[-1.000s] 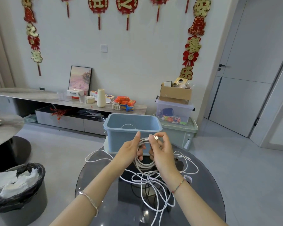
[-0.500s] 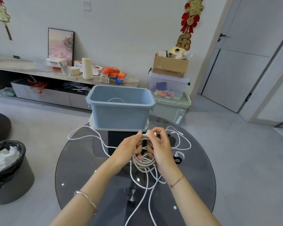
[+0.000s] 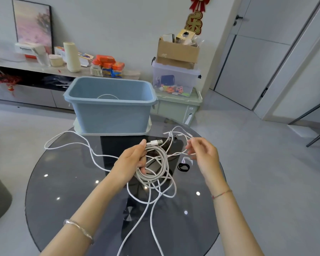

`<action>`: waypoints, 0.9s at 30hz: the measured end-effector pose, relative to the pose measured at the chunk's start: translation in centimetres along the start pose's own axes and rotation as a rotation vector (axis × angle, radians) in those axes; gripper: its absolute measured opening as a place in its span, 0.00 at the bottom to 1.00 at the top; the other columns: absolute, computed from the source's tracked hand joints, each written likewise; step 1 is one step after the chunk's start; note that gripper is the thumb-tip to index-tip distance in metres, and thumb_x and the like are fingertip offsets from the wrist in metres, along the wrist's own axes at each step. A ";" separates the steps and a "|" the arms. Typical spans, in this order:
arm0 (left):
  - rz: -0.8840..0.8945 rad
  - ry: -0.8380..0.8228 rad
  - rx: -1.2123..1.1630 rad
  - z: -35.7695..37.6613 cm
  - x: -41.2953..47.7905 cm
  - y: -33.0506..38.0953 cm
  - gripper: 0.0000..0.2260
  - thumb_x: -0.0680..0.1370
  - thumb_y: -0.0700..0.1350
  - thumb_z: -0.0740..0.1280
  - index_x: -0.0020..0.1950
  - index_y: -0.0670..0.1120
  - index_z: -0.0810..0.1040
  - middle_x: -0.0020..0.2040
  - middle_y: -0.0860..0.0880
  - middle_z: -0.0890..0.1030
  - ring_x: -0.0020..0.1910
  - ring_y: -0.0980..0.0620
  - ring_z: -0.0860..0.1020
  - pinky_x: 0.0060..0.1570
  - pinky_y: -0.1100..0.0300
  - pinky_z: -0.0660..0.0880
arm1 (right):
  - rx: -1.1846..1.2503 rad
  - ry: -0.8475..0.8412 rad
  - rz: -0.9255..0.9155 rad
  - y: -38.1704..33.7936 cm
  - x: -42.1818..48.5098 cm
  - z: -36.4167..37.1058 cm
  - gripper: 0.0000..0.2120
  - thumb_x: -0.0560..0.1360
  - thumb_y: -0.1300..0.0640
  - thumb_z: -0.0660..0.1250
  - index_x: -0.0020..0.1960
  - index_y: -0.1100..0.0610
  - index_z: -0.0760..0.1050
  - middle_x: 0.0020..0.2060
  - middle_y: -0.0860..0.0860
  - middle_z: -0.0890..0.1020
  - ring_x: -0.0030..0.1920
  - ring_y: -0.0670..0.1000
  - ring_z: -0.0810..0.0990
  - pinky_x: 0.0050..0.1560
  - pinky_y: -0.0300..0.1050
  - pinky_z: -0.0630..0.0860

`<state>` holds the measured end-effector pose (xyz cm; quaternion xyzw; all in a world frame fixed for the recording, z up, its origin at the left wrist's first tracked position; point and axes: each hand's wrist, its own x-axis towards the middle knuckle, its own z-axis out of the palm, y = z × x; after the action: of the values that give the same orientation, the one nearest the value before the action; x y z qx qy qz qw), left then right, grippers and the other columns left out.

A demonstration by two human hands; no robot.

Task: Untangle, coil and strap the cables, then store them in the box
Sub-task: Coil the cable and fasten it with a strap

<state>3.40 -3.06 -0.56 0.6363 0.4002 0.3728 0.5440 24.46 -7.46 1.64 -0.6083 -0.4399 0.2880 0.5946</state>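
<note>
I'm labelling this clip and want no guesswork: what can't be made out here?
Head view: the near wall of the box hides its floor; only one white loop shows inside.
Head view: the left hand covers part of the coil, so its turns can't be counted.
Head view: whether the right hand pinches the thin cable is too small to tell.
Head view: loose cable ends run off the bottom edge.

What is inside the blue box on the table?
One thin white cable loop shows inside the blue box, above its near wall. That wall hides the floor, so anything else cannot be seen.
</note>
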 end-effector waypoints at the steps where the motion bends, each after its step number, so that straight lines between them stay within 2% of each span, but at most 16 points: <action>1: -0.003 0.011 0.004 0.2 0.0 0.0 0.22 0.80 0.62 0.54 0.31 0.50 0.62 0.25 0.53 0.64 0.25 0.55 0.72 0.47 0.51 0.71 | -0.130 -0.003 -0.002 1.0 0.2 -0.9 0.06 0.77 0.59 0.65 0.43 0.56 0.79 0.37 0.49 0.82 0.38 0.47 0.79 0.36 0.31 0.74; 3: 0.007 0.025 -0.009 0.4 0.0 0.1 0.21 0.81 0.59 0.54 0.32 0.48 0.62 0.24 0.54 0.63 0.24 0.56 0.70 0.43 0.56 0.72 | -0.422 -0.070 0.002 3.0 0.3 -2.1 0.04 0.74 0.59 0.69 0.41 0.53 0.80 0.39 0.47 0.82 0.39 0.44 0.78 0.37 0.29 0.71; 5: 0.006 0.031 -0.021 0.7 -0.2 0.4 0.21 0.81 0.58 0.53 0.32 0.48 0.62 0.24 0.55 0.63 0.24 0.56 0.69 0.40 0.60 0.72 | -0.616 -0.149 0.013 4.8 0.3 -2.5 0.02 0.72 0.56 0.72 0.41 0.50 0.81 0.39 0.45 0.79 0.38 0.41 0.75 0.39 0.33 0.68; 7: -0.011 0.043 -0.025 0.8 -0.4 0.6 0.21 0.81 0.58 0.53 0.32 0.48 0.61 0.24 0.54 0.63 0.24 0.56 0.70 0.42 0.58 0.72 | -0.760 -0.211 0.000 6.1 0.2 -2.3 0.02 0.71 0.54 0.73 0.43 0.50 0.82 0.40 0.44 0.76 0.40 0.42 0.74 0.43 0.39 0.70; 9: -0.021 0.065 -0.038 0.7 -0.6 0.8 0.22 0.82 0.57 0.53 0.31 0.48 0.61 0.24 0.54 0.62 0.24 0.56 0.69 0.43 0.58 0.72 | -0.829 -0.228 -0.024 6.9 0.1 -2.0 0.03 0.71 0.54 0.72 0.44 0.51 0.82 0.41 0.44 0.74 0.44 0.45 0.75 0.46 0.42 0.73; 13: -0.011 0.111 -0.041 0.6 -1.3 1.3 0.23 0.82 0.57 0.53 0.29 0.49 0.62 0.23 0.54 0.62 0.25 0.55 0.69 0.33 0.70 0.70 | -0.847 -0.233 -0.062 6.6 -0.5 -1.6 0.03 0.72 0.55 0.71 0.40 0.52 0.81 0.42 0.46 0.75 0.44 0.46 0.74 0.46 0.43 0.73; 16: -0.010 0.131 -0.043 0.5 -1.9 2.0 0.23 0.82 0.58 0.52 0.30 0.48 0.60 0.24 0.53 0.61 0.25 0.55 0.72 0.35 0.69 0.69 | -0.560 -0.194 -0.055 4.0 -0.9 -1.3 0.04 0.71 0.57 0.73 0.38 0.52 0.81 0.42 0.50 0.79 0.37 0.43 0.71 0.42 0.35 0.69; 18: -0.005 0.129 -0.115 0.4 -2.4 2.7 0.21 0.82 0.57 0.52 0.32 0.47 0.61 0.24 0.53 0.61 0.26 0.54 0.74 0.42 0.63 0.73 | -0.300 -0.125 -0.075 1.3 -1.4 -1.2 0.05 0.71 0.58 0.73 0.37 0.51 0.81 0.38 0.50 0.81 0.34 0.43 0.72 0.37 0.30 0.68; 19: -0.003 0.125 -0.177 0.3 -2.7 3.0 0.20 0.82 0.56 0.53 0.34 0.47 0.62 0.24 0.53 0.60 0.25 0.54 0.73 0.44 0.59 0.75 | -0.176 -0.095 -0.077 -0.3 -1.9 -1.0 0.04 0.71 0.56 0.73 0.38 0.50 0.81 0.37 0.48 0.82 0.34 0.43 0.74 0.37 0.29 0.70; 21: 0.013 0.115 -0.287 0.2 -3.4 3.9 0.18 0.82 0.55 0.54 0.36 0.46 0.63 0.24 0.53 0.60 0.22 0.54 0.69 0.40 0.55 0.78 | 0.035 -0.085 -0.075 -3.2 -3.1 -0.6 0.03 0.72 0.55 0.72 0.40 0.48 0.83 0.40 0.44 0.85 0.38 0.41 0.78 0.37 0.28 0.73; 24: 0.055 0.192 -0.257 -0.2 -4.4 4.9 0.21 0.82 0.55 0.54 0.33 0.46 0.63 0.23 0.54 0.62 0.20 0.56 0.68 0.38 0.57 0.77 | 0.204 -0.181 -0.112 -6.4 -5.3 0.7 0.05 0.72 0.56 0.71 0.41 0.47 0.84 0.38 0.43 0.85 0.37 0.38 0.79 0.38 0.28 0.73; 27: 0.079 0.289 -0.220 -1.0 -5.5 5.6 0.23 0.82 0.55 0.54 0.28 0.48 0.62 0.21 0.54 0.64 0.20 0.56 0.69 0.35 0.62 0.75 | 0.310 -0.343 -0.132 -8.8 -7.4 2.9 0.05 0.72 0.60 0.71 0.44 0.50 0.82 0.37 0.49 0.85 0.36 0.41 0.81 0.38 0.29 0.74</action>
<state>0.91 -8.21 4.89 0.5282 0.4058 0.5229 0.5320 16.94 -13.47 8.54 -0.4220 -0.5238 0.4118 0.6148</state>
